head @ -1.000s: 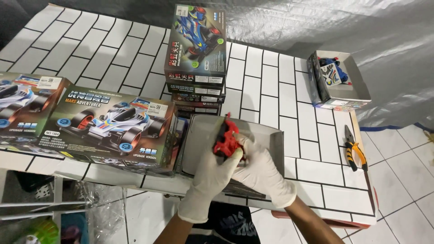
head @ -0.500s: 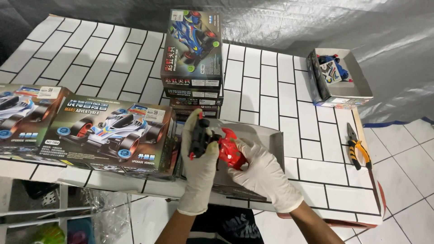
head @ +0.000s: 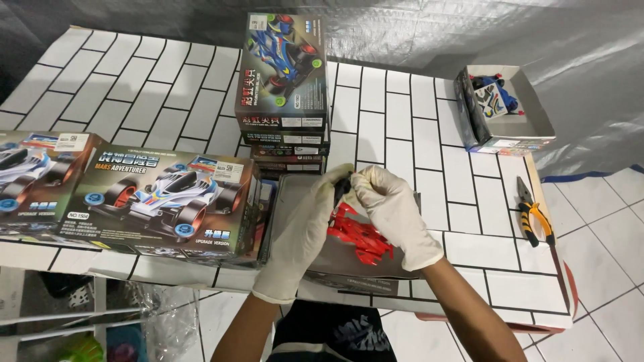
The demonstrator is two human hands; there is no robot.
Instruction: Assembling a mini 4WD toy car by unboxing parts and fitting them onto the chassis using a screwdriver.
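Both hands gloved in white, raised together just above the open grey tray (head: 302, 201) at the near edge of the tiled table (head: 429, 134).

Left hand (head: 305, 231): forearm enters from bottom centre and rises toward the table; palm turned right, fingers extended upward, thumb side pressed against the red car body (head: 359, 238). Right hand (head: 392, 214): forearm enters from lower right, wrist bent, fingers curled over and closed on a small black part (head: 341, 190) at the upper end of the red body. The 2 hands meet at that upper end, fingertips touching or nearly so; both are clamped on the same piece.

Red car body: held between the hands, clear of the tray floor as far as visible. Long axis runs diagonally, upper left to lower right. Which end is the nose, cannot tell.

Surroundings: 2 boxed model car kits (head: 161, 201) lie flat just left of the tray. A stack of kit boxes (head: 282, 74) stands behind it. An open box with a blue car (head: 500, 100) sits far right. Yellow-handled pliers (head: 533, 214) lie at the right edge, well apart from the hands.
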